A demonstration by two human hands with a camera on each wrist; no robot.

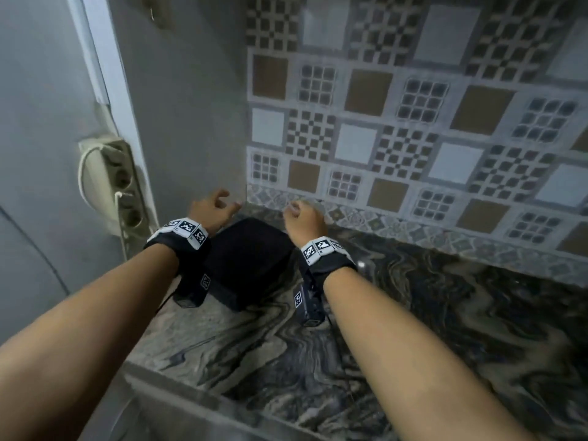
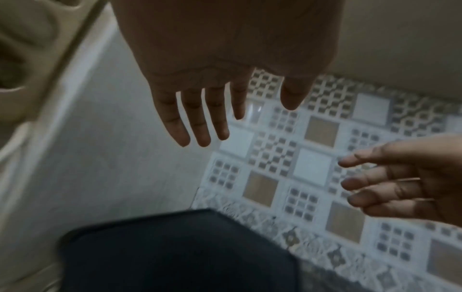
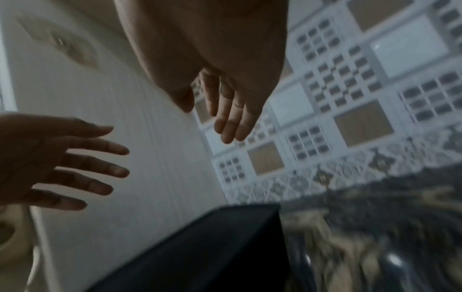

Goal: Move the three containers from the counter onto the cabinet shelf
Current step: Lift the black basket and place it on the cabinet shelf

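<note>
The dark container [image 1: 251, 262] sits on the marbled counter [image 1: 413, 313] in the corner by the tiled wall [image 1: 413, 122], with only 1 in view. Both the left hand [image 1: 212, 211] and right hand [image 1: 304, 219] hover above it, fingers spread and holding nothing. I would lower 1 hand down each side and grip low before lifting.

A power strip [image 1: 119, 186] with a white cable [image 1: 83, 173] hangs on the grey wall at left of the frame. Patterned tiles [image 1: 413, 122] fill the upper right, above the dark marbled bench [image 1: 413, 329].
</note>
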